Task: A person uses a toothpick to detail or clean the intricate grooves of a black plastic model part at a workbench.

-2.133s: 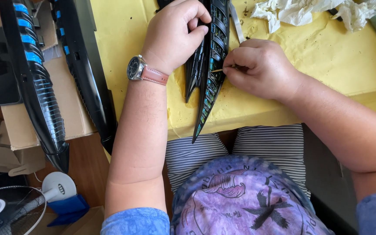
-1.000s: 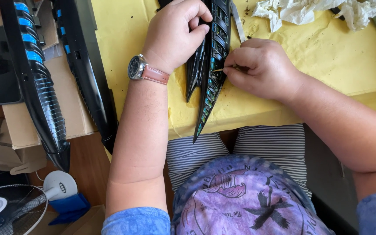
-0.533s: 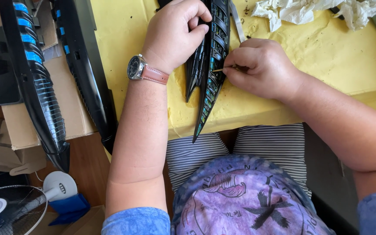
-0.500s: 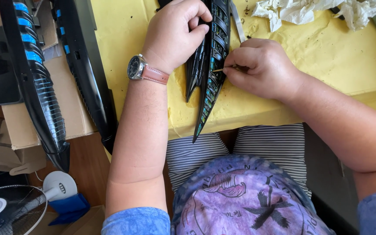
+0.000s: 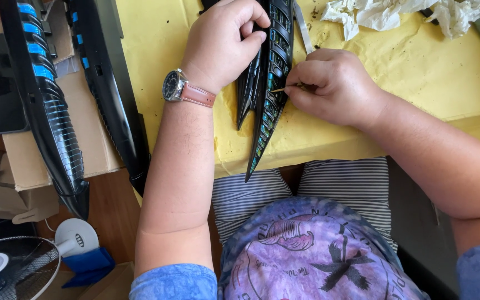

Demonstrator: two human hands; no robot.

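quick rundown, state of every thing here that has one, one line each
left hand: closed over the top of the long black model part, holding it down
right hand: pinching a thin stick, tip at the part
long black model part: lying on the yellow sheet, point overhanging the edge
thin stick: roughly level, touching the part
crumpled tissues: wadded, loose
two black hull pieces: lying on cardboard, apart
wristwatch: strapped on

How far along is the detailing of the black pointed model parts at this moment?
Two long black parts with blue panels lie on the cardboard box, seemingly finished. In hand: the left hand steadies a pointed black part on the yellow sheet while the right hand works a thin stick against its small panels. How many panels remain cannot be told.
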